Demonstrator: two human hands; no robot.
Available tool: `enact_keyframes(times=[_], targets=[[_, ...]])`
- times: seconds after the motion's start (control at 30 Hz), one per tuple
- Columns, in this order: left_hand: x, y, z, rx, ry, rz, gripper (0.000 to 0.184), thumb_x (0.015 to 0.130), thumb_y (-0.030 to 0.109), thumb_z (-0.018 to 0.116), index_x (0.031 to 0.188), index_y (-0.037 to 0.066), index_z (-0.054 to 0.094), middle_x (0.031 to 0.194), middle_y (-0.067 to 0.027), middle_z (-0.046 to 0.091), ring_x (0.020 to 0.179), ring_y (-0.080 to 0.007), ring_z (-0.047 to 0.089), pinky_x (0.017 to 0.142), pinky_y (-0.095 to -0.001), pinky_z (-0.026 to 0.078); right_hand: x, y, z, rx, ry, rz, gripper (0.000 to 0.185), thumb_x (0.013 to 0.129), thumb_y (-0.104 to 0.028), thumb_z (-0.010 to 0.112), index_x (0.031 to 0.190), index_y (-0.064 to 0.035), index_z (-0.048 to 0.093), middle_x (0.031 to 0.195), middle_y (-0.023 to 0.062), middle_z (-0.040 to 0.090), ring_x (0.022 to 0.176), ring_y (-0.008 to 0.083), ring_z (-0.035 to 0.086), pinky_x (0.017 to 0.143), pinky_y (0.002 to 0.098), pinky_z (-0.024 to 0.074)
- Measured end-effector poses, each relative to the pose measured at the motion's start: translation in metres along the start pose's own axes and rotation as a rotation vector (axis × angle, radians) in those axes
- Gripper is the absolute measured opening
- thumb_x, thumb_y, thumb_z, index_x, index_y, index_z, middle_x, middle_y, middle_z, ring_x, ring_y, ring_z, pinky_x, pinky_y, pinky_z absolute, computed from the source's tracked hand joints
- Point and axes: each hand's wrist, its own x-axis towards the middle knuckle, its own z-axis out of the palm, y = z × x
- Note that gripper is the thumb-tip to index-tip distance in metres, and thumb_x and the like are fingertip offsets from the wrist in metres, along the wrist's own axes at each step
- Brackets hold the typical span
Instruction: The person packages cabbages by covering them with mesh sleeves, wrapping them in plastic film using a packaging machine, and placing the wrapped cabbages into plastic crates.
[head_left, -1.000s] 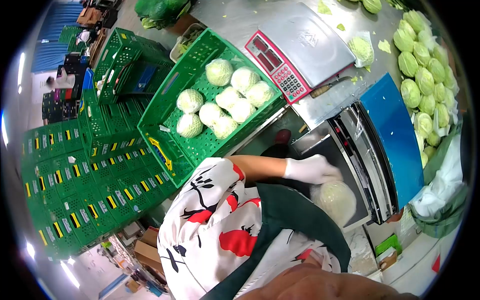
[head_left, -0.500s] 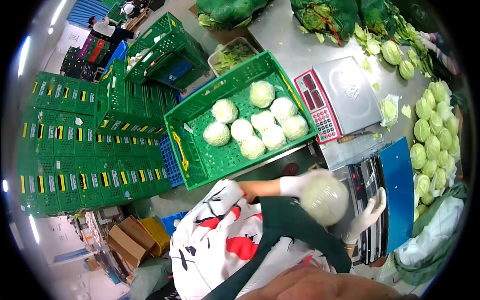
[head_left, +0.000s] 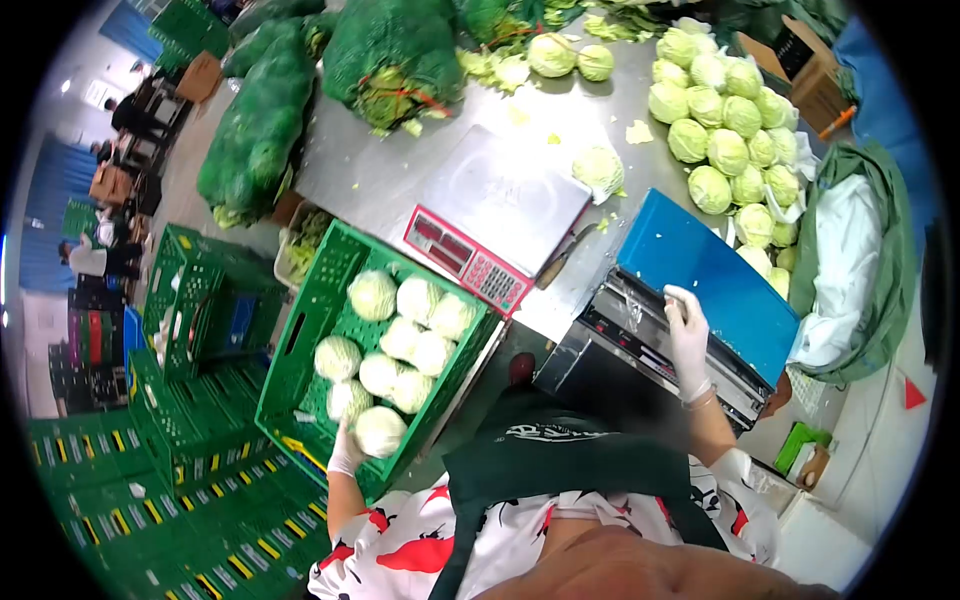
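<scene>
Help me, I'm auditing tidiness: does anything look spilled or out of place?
Yes: loose pale-green leaf scraps lie strewn on the grey metal table near the red-and-silver scale, outside any container.

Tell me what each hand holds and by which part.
The left hand touches the left side of the nearest cabbage in the green crate; a firm grip cannot be told. The right hand, at the blue-lidded machine, shows nothing clearly held.

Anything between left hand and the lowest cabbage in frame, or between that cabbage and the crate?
No visible obstruction: the left hand appears to touch the cabbage, which is inside the crate. Whether anything lies beneath it is hidden.
</scene>
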Motion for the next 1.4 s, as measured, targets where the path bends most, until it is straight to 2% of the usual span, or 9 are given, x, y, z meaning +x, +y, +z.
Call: enact_keyframes(times=[0.07, 0.1, 0.2, 0.37, 0.57, 0.73, 1.07, 1.23, 1.4], targets=[[0.014, 0.016, 0.019, 0.446, 0.529, -0.053, 0.080, 0.088, 0.062, 0.059, 0.144, 0.007, 0.045, 0.143, -0.0148, 0.052, 0.132, -0.0331, 0.048, 0.103, -0.0683, 0.033, 0.030, -0.006, -0.013, -0.103, 0.045, -0.074, 0.023, 0.092, -0.002, 0.059, 0.114, -0.0017, 0.064, 0.105, 0.0091, 0.064, 0.097, 0.0163, 0.063, 0.089, 0.0300, 0.0489], [0.018, 0.022, 0.037, 0.727, 0.366, 0.423, 0.074, 0.089, 0.052, 0.064, 0.142, 0.004, 0.047, 0.141, -0.0166, 0.055, 0.126, -0.0325, 0.054, 0.101, -0.0592, 0.041, 0.046, -0.007, -0.019, -0.121, 0.068, -0.130, 0.022, 0.091, -0.002, 0.059, 0.113, -0.0018, 0.065, 0.103, 0.0099, 0.064, 0.095, 0.0179, 0.064, 0.088, 0.0306, 0.0495], [0.006, 0.086, 0.174, 1.153, 0.640, 0.984, 0.035, 0.092, 0.017, 0.068, 0.120, -0.002, 0.064, 0.111, -0.0128, 0.071, 0.099, -0.0188, 0.067, 0.090, -0.0313, 0.051, 0.103, 0.017, -0.033, -0.426, 0.135, -0.297, 0.022, 0.090, -0.008, 0.063, 0.111, -0.0033, 0.065, 0.108, 0.0142, 0.065, 0.107, 0.0297, 0.060, 0.095, 0.0387, 0.0462], [0.057, 0.154, 0.444, 0.823, -0.131, 1.234, 0.046, 0.094, 0.011, 0.066, 0.137, 0.001, 0.053, 0.118, -0.0099, 0.066, 0.107, -0.0151, 0.062, 0.096, -0.0286, 0.047, 0.191, 0.066, -0.016, -0.780, 0.193, -0.261, 0.058, 0.088, -0.039, 0.068, 0.126, 0.0043, 0.056, 0.122, 0.0250, 0.058, 0.118, 0.0409, 0.051, 0.103, 0.0475, 0.0377], [0.241, 0.212, 0.686, 1.278, -0.191, 1.474, 0.080, 0.079, 0.032, 0.079, 0.141, -0.003, 0.044, 0.128, -0.0236, 0.060, 0.108, -0.0278, 0.065, 0.092, -0.0367, 0.052, 0.210, 0.072, -0.004, -0.687, 0.123, -0.177, 0.049, 0.094, -0.036, 0.061, 0.125, 0.0026, 0.057, 0.107, 0.0195, 0.066, 0.104, 0.0348, 0.059, 0.090, 0.0445, 0.0463], [0.287, 0.242, 0.836, 1.124, -0.177, 1.196, 0.104, 0.067, 0.036, 0.087, 0.145, -0.007, 0.033, 0.129, -0.0271, 0.057, 0.118, -0.0305, 0.059, 0.098, -0.0383, 0.050, 0.216, 0.062, -0.005, -0.674, 0.069, -0.108, 0.042, 0.093, -0.032, 0.063, 0.122, -0.0017, 0.059, 0.103, 0.0169, 0.066, 0.098, 0.0340, 0.062, 0.085, 0.0435, 0.0479], [0.382, 0.277, 0.954, 1.446, 0.195, 1.405, 0.147, 0.050, 0.057, 0.091, 0.153, -0.006, 0.006, 0.142, -0.0322, 0.041, 0.128, -0.0401, 0.050, 0.106, -0.0408, 0.044, 0.224, 0.048, -0.006, -0.675, 0.012, -0.042, 0.043, 0.086, -0.022, 0.071, 0.124, -0.0052, 0.058, 0.099, 0.0086, 0.066, 0.095, 0.0295, 0.062, 0.082, 0.0401, 0.0479], [0.393, 0.292, 0.950, 1.414, 0.065, 1.451, 0.127, 0.053, 0.049, 0.093, 0.145, -0.008, 0.025, 0.139, -0.0283, 0.046, 0.121, -0.0374, 0.056, 0.101, -0.0404, 0.049, 0.223, 0.048, -0.005, -0.659, 0.019, -0.044, 0.042, 0.086, -0.022, 0.071, 0.122, -0.0047, 0.059, 0.098, 0.0088, 0.066, 0.092, 0.0293, 0.062, 0.081, 0.0397, 0.0480], [0.353, 0.275, 0.912, 0.910, -0.333, 0.811, 0.097, 0.071, 0.038, 0.088, 0.143, -0.004, 0.037, 0.135, -0.0206, 0.054, 0.118, -0.0270, 0.059, 0.094, -0.0425, 0.053, 0.221, 0.051, -0.005, -0.645, 0.031, -0.057, 0.039, 0.086, -0.022, 0.071, 0.119, -0.0047, 0.061, 0.093, 0.0078, 0.066, 0.088, 0.0290, 0.063, 0.078, 0.0395, 0.0483]])
